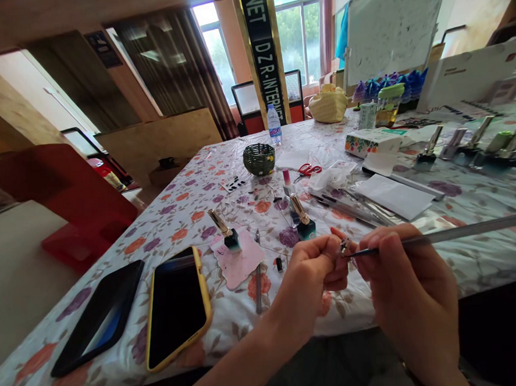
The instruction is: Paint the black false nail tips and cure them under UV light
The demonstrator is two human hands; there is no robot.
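Note:
My left hand [317,265] is closed, pinching a tiny dark-and-pale patterned piece [344,245] that looks like a false nail. A thin brush [470,230] with a translucent grey handle rests in my right hand [415,288], fingers wrapped round it. The brush's dark tip touches or nearly touches the piece. Just beyond my left hand stands a bottle of nail polish [306,225] with a gold cap. Another nail polish bottle [231,236] sits on a pink scalloped card [240,261]. A slim pen-like tool [258,280] lies beside that card.
Two phones lie at the left: a black one [102,319] and a yellow-cased one [176,308]. Farther back are a dark woven basket [259,160], red-handled scissors [310,169], a water bottle [274,125] and white paper [395,195]. More polish bottles [463,152] stand right.

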